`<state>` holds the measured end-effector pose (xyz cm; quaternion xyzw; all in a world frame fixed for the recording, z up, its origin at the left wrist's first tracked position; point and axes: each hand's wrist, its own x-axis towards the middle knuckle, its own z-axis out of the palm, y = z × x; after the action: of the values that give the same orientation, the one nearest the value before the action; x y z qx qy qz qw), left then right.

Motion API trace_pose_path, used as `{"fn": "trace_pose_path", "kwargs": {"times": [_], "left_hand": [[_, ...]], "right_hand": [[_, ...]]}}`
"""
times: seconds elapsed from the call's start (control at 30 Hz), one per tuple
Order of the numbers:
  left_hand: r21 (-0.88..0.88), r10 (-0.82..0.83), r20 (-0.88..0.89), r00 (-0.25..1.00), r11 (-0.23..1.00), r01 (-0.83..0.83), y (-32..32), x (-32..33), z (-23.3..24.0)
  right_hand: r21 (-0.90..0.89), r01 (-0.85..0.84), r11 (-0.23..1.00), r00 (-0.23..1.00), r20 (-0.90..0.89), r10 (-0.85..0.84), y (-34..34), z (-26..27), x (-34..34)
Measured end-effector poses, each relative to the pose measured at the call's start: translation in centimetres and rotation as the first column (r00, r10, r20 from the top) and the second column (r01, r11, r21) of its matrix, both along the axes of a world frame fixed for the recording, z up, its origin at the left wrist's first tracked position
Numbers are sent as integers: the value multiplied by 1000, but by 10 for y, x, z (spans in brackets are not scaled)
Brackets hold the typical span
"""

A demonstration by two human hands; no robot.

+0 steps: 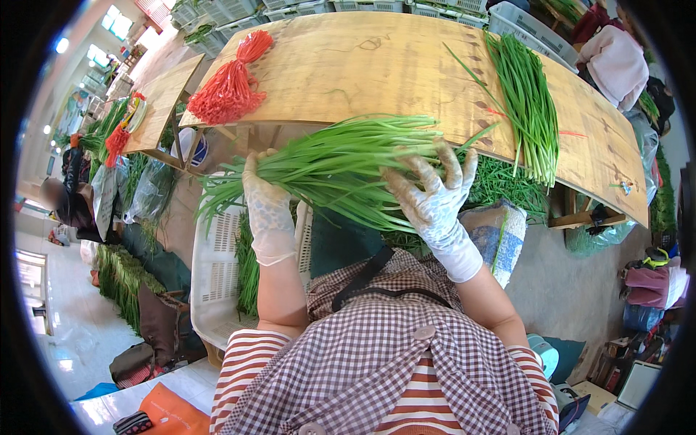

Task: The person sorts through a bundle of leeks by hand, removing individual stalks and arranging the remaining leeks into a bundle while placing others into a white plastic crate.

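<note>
Both my hands wear patterned, soiled gloves. My left hand (266, 190) grips the leafy end of a loose bunch of long green garlic chives (337, 157), held sideways in front of the table's near edge. At the pale stem end, my right hand (435, 190) has its fingers spread, the palm against or just beside the stems; contact is partly hidden. Another bunch of garlic chives (524, 103) lies across the wooden table (353, 65) at the right, over a red tie. At the table's left end lies a bundle of red ties (234, 81).
A white plastic crate (215, 266) holding greens stands at my left. Cut greens (505, 185) and a woven sack (497, 234) are below the table's near edge. Stacked crates (234, 16) line the far side. Other people work at both sides.
</note>
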<state>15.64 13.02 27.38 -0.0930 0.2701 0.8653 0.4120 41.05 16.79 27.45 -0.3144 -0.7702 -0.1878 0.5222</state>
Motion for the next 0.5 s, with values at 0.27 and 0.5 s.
{"fn": "trace_pose_path", "kwargs": {"times": [0.27, 0.5], "left_hand": [[-16, 54, -127, 990, 998, -57, -10, 0, 13], [-76, 82, -51, 995, 993, -86, -7, -14, 2]], "right_hand": [[-133, -67, 989, 991, 104, 81, -21, -7, 53], [-904, -200, 377, 935, -291, -204, -10, -14, 103]]}}
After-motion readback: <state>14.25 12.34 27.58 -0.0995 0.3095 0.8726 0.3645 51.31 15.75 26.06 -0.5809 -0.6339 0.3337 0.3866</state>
